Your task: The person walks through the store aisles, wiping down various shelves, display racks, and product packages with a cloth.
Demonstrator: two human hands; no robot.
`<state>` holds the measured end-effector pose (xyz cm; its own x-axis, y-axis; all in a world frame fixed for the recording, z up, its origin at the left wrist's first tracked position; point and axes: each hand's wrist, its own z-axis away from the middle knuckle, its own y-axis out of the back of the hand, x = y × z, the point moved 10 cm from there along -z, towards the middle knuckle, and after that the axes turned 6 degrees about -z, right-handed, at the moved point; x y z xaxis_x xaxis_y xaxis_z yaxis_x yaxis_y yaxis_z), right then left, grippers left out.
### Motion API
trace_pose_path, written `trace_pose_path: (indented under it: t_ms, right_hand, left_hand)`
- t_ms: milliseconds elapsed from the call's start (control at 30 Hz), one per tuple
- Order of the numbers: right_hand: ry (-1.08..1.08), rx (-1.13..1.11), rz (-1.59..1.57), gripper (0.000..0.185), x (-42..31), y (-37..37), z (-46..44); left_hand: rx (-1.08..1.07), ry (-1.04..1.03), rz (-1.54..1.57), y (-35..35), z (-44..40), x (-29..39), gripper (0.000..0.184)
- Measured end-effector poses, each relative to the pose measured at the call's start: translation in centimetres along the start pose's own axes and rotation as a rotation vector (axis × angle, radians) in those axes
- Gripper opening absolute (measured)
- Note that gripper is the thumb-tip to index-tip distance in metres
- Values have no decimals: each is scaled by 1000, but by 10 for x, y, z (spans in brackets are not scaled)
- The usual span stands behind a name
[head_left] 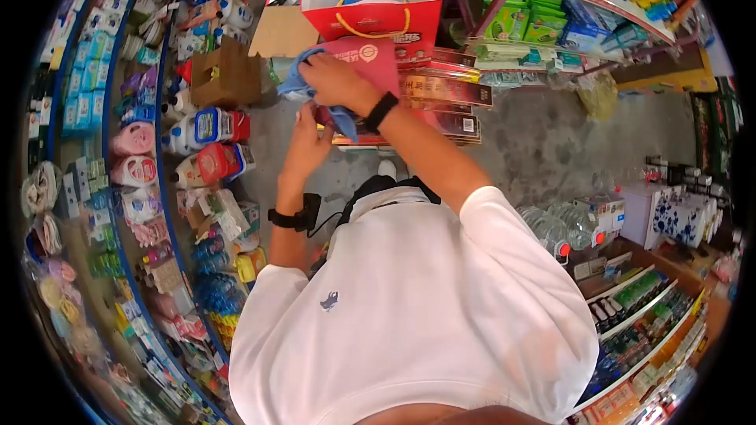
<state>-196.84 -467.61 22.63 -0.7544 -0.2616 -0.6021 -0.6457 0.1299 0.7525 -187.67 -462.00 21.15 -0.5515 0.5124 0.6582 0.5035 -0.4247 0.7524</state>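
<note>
My right hand (337, 81), with a black band on its wrist, is closed on a blue cloth (345, 122). It presses the cloth against the left side of a flat pink-red box (374, 55) with a pale round logo. Just below, my left hand (309, 142) curls at the near left edge of that box; its fingertips are partly hidden. Right behind stands a red gift bag (370, 16) with a white inside and a yellow cord handle. Several red and gold boxes (445, 90) lie stacked under and beside the pink-red box.
Shelves of bottles and packets (138, 142) run along the left. An open cardboard box (227, 72) stands by them. Green and blue packs (543, 24) fill a shelf at the upper right. Large clear bottles (571, 224) stand on the right, above another shelf of goods (638, 307).
</note>
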Motion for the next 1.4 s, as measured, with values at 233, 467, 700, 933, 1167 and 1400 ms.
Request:
trace_pose_path:
  t_ms: [233, 467, 700, 933, 1167, 1400]
  right_hand:
    - [-238, 27, -90, 44, 45, 47, 39]
    - [-258, 237, 55, 47, 49, 62, 57]
    - [-374, 134, 201, 50, 42, 55, 51]
    - [-492, 210, 87, 52, 53, 70, 54]
    - [-544, -23, 271, 56, 27, 62, 81]
    - [-412, 247, 172, 47, 58, 88, 89]
  left_hand:
    - [416, -319, -301, 31, 17, 104, 38]
    - [209, -293, 267, -15, 18, 131, 26]
    - [350, -231, 262, 19, 14, 133, 21]
    - [160, -229, 396, 5, 26, 158, 13]
    - [528, -322, 258, 86, 1, 104, 15]
    - [233, -141, 30, 2, -26, -6, 46]
